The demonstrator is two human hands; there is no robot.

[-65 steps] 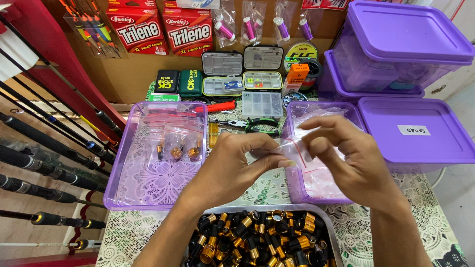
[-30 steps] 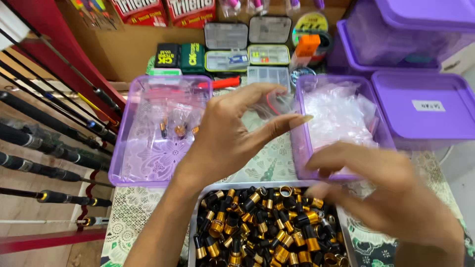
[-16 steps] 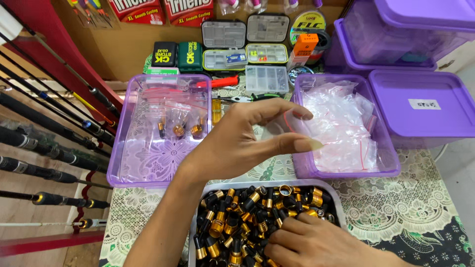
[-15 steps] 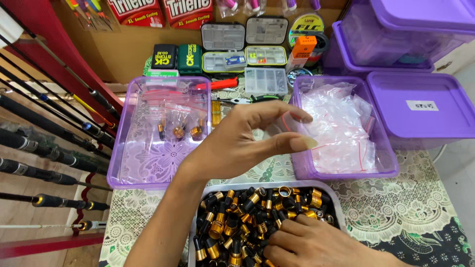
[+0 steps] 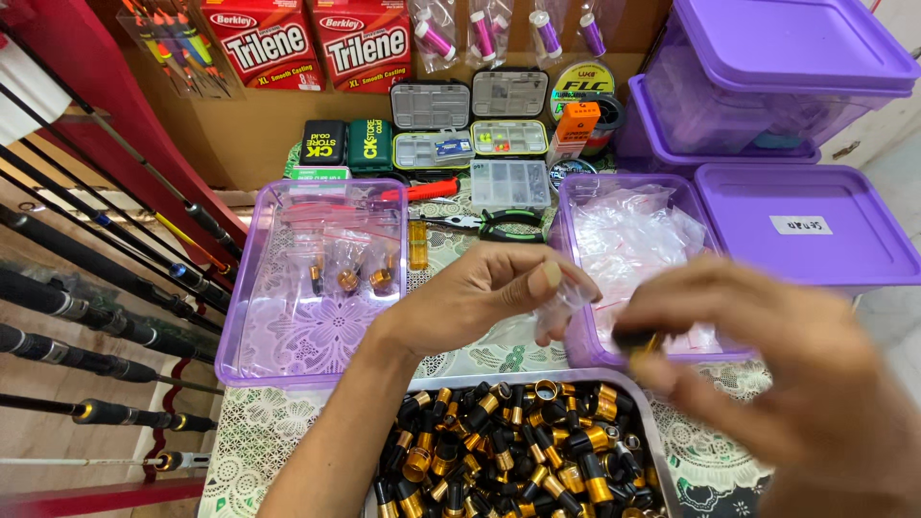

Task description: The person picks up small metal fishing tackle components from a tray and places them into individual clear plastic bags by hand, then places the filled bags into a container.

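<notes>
My left hand (image 5: 480,297) pinches a small clear plastic bag (image 5: 559,309) above the table, fingers closed on its top. My right hand (image 5: 767,384), blurred and close to the camera, holds a small black-and-gold metal part (image 5: 641,343) just right of the bag. Below both hands stands a grey tray (image 5: 576,376) heaped with several black and gold parts (image 5: 508,451). To the left, a clear purple tray (image 5: 240,317) holds three bagged gold parts (image 5: 350,276). Behind my hands, a second purple tray (image 5: 566,230) is full of empty clear bags (image 5: 628,240).
Fishing rods (image 5: 86,297) lie along the left edge. Purple lidded boxes (image 5: 796,86) stack at the right, with one flat lid (image 5: 806,225). Tackle boxes (image 5: 470,120), red line cartons (image 5: 307,43), pliers (image 5: 499,225) and a small amber tube (image 5: 417,245) sit at the back.
My right hand has come up out of the parts tray holding one part and now sits next to the bag. My left hand has curled closed on the bag.
</notes>
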